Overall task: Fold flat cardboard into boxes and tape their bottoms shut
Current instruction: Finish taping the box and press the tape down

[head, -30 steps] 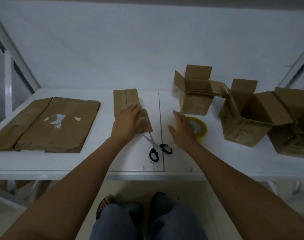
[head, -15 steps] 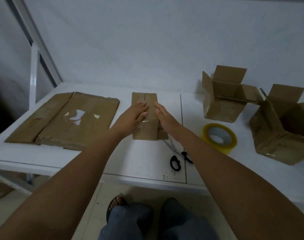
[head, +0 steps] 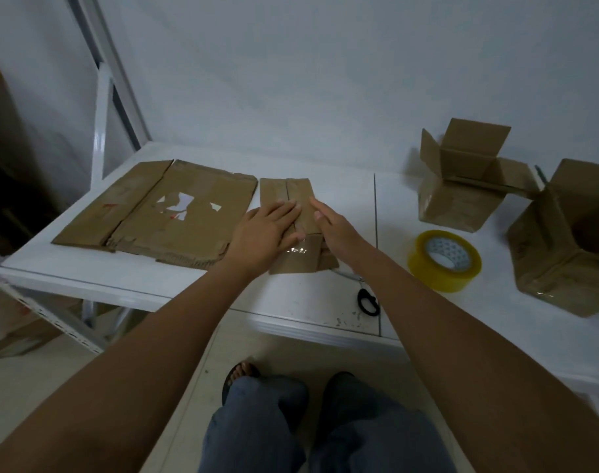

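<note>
Left hand [head: 269, 230] lies flat, fingers straight and together, pressing on the small flattened brown cardboard box [head: 293, 206]. Right hand [head: 335, 230] comes in along its right edge, fingers straight, touching the side; no curl, no pinch. The flat box sits mid-desk, a glint of clear tape on its near part. It looks light and stiff, likely to spring at its creases, so taking opposite long edges and pushing inward should pop it open. Just left lies a large flat torn brown cardboard sheet [head: 175, 213]. Toward the desk's [head: 291, 302] near edge, black-handled scissors [head: 368, 302]; further right, a yellow roll of packing tape [head: 444, 259], then two assembled open brown boxes [head: 462, 189].
</note>
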Motion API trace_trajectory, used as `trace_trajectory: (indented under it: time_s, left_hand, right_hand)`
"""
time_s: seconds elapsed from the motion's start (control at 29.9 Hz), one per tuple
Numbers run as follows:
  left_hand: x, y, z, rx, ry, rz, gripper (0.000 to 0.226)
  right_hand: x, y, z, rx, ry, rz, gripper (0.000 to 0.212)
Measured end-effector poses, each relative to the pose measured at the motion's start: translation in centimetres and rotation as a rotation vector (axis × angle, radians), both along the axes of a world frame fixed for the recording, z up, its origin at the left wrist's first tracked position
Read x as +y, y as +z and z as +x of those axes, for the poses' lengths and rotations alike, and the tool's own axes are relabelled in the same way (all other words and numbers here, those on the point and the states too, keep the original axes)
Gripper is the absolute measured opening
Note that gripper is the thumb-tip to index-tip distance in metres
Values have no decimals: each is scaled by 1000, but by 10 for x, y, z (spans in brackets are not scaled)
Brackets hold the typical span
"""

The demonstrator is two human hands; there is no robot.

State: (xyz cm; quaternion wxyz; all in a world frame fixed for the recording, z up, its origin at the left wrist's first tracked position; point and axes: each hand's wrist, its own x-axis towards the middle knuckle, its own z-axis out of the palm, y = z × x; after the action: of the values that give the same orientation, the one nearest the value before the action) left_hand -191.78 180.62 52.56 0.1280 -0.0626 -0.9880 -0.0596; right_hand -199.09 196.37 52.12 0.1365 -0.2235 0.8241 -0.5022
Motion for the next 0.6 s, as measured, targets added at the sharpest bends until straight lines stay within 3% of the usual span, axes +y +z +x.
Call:
trace_trajectory:
  time_s: [0.13, 0.3, 0.47, 0.6]
  left_hand:
    - [-1, 1, 2, -37, -14, -61, 80]
    - [4, -6, 1, 68, 31, -48, 65]
    - [19, -5, 10, 41, 134, -19, 72]
    - [29, -5, 42, 109, 202, -39, 61]
  right_hand:
    - [-1, -2, 0, 18, 0, 15, 43]
    - [-2, -3, -3, 29, -6, 15, 43]
    - [2, -2, -4, 1, 28, 4, 42]
    - [8, 6, 0, 66, 22, 181, 40]
